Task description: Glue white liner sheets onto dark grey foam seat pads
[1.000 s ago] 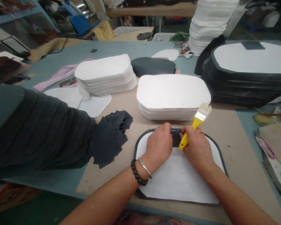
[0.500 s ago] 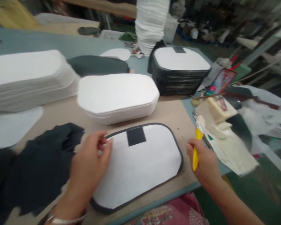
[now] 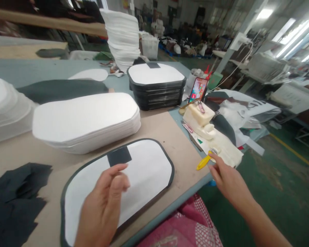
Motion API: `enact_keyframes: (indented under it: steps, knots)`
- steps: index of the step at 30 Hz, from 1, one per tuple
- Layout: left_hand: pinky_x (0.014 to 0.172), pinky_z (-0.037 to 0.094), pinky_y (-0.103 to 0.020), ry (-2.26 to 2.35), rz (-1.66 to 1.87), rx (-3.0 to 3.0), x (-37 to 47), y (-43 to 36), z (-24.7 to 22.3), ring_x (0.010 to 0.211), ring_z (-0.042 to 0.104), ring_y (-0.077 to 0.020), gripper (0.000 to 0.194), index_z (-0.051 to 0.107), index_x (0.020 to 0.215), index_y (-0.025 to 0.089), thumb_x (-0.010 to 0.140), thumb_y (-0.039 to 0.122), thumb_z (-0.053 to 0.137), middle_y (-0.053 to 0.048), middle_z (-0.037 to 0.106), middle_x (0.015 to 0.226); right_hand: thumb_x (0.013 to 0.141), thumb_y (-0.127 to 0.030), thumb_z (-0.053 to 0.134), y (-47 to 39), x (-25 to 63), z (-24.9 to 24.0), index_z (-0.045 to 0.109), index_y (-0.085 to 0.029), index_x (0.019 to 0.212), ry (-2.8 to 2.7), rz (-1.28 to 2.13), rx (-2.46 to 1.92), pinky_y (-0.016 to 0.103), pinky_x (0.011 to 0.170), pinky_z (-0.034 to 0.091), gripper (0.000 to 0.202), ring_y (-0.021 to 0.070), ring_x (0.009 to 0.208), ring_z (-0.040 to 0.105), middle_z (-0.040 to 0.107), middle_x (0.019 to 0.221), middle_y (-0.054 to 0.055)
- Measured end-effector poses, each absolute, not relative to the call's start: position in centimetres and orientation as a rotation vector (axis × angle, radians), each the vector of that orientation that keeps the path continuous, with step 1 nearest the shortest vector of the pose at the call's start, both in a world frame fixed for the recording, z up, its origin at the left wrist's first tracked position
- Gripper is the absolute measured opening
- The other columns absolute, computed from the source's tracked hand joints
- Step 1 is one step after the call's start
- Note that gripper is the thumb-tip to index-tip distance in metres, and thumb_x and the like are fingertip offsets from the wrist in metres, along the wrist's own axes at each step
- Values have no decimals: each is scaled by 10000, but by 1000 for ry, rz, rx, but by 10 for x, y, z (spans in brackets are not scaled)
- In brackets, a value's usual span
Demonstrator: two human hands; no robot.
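Observation:
A white oval panel (image 3: pixel 144 171) with a dark rim and a dark square patch (image 3: pixel 119 156) lies at the front of the table. Over its middle is my left hand (image 3: pixel 105 199), fingers loosely curled, thumb and index finger apart, nothing seen between them. The yellow-handled brush (image 3: pixel 203 162) rests near the table's right edge, its head by a cream-stained sheet (image 3: pixel 228 147). My right hand (image 3: pixel 226 178) is just right of the brush, its fingertips at the handle's upper end but not wrapped round it.
Behind the panel are a stack of white sheets (image 3: pixel 87 120) and a stack of dark-rimmed panels (image 3: pixel 158 91). Dark fabric pieces (image 3: pixel 12 202) lie at left. A cream block (image 3: pixel 199 115), a phone (image 3: pixel 198 90) and plastic wrapping (image 3: pixel 234 115) are at right. A tall white stack (image 3: pixel 123 37) stands behind.
The view has swung right and up. The brush has gone from my right hand's grip to lying by the cream-stained sheet. My left hand has moved from the panel's left edge to over its middle.

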State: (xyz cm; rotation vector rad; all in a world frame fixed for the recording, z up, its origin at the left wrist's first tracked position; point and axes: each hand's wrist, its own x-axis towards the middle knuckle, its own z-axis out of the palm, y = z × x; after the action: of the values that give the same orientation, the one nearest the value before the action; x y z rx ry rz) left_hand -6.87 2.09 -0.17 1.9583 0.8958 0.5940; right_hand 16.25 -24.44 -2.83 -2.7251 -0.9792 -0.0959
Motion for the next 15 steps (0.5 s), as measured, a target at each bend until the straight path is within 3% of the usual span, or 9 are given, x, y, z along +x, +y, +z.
enact_keyframes:
  steps: [2, 4, 7, 9, 12, 15]
  knots:
    - [811, 530, -313, 720, 682, 1772, -35, 2, 3, 914, 659, -199, 484, 645, 1182, 219, 1037, 590, 370, -57, 721, 1035, 1067, -322, 457, -228, 126, -16, 487, -182, 1439, -1105, -232, -2409, 356, 830, 569, 398, 225, 949, 740, 757, 1086, 86]
    - [905, 530, -329, 571, 689, 1540, 5, -12, 3, 1120, 649, -216, 516, 643, 1167, 197, 1056, 582, 320, -98, 704, 1194, 1079, -379, 434, -204, 85, -8, 448, -206, 1480, -1317, -300, -2119, 366, 1016, 541, 438, 221, 1210, 669, 701, 1302, 108]
    - [920, 549, -360, 557, 566, 1194, 60, -26, 0, 1114, 681, -233, 571, 636, 1137, 148, 1042, 600, 302, -156, 711, 1202, 1053, -605, 350, -174, 35, -9, 227, -135, 1630, -1428, -334, -1895, 437, 1117, 492, 754, 291, 1453, 467, 502, 1543, 196]
    - [927, 566, -399, 561, 453, 1077, 82, -41, -2, 1067, 708, -246, 605, 610, 1175, 114, 1038, 587, 259, -206, 705, 1204, 1037, -665, 263, -171, 19, -17, 115, -92, 1663, -1315, -358, -1903, 511, 1122, 478, 862, 354, 1519, 350, 338, 1639, 234]
    - [959, 574, -446, 409, 356, 1263, 86, -84, -8, 1157, 688, -278, 589, 574, 1333, 135, 1038, 557, 289, -207, 663, 1318, 1037, -615, 340, -192, 22, -33, 35, -122, 1683, -1254, -274, -1961, 546, 1149, 447, 868, 379, 1549, 264, 202, 1702, 195]
    - [919, 597, -436, 335, 319, 1434, 67, -138, -13, 1212, 659, -306, 523, 615, 1366, 235, 964, 568, 584, -148, 653, 1357, 1043, -562, 285, -230, 41, -46, 33, -186, 1690, -1060, -240, -1983, 591, 1206, 371, 790, 363, 1567, 214, 161, 1724, 135]
